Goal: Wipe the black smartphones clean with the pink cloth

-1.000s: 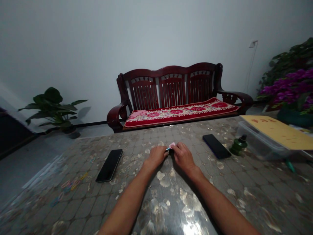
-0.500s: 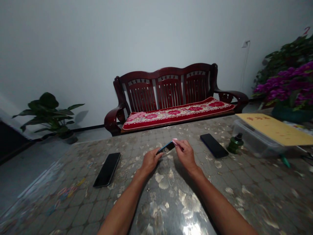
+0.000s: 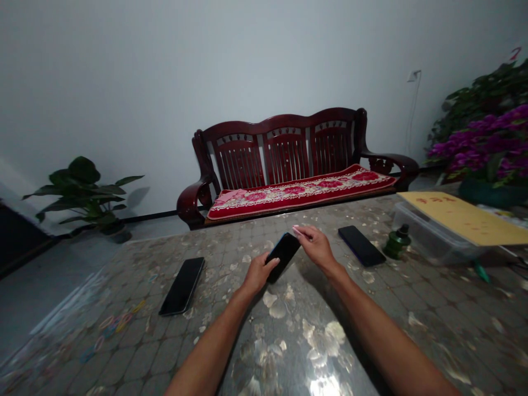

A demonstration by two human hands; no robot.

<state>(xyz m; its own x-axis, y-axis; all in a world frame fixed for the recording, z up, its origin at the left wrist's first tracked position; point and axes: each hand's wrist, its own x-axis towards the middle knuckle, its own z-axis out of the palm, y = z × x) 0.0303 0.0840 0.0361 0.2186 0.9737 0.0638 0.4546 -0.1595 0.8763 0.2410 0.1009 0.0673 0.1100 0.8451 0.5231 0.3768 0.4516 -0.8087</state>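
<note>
My left hand (image 3: pixel 259 270) is closed around the lower left edge of a dark smartphone (image 3: pixel 284 257), thumb across its front. The phone is tilted, its black screen turned up toward me. At its upper right corner, my right hand (image 3: pixel 313 243) pinches a small pink cloth-like piece (image 3: pixel 300 231); most of that piece is hidden by the fingers. A second black smartphone (image 3: pixel 182 286) lies flat to the left of my hands. To their right rests a third dark smartphone (image 3: pixel 361 246).
A green bottle (image 3: pixel 396 242) stands beside a clear plastic box (image 3: pixel 433 236) with a yellow sheet (image 3: pixel 462 217) on top. Colourful rubber bands (image 3: pixel 117 323) lie at the left on the patterned table (image 3: pixel 247 352). Behind the table is a wooden bench (image 3: pixel 289 148).
The held phone has turned so its screen faces me more fully. My right hand, with the pink piece, has moved slightly up and right. The other phones have stayed put.
</note>
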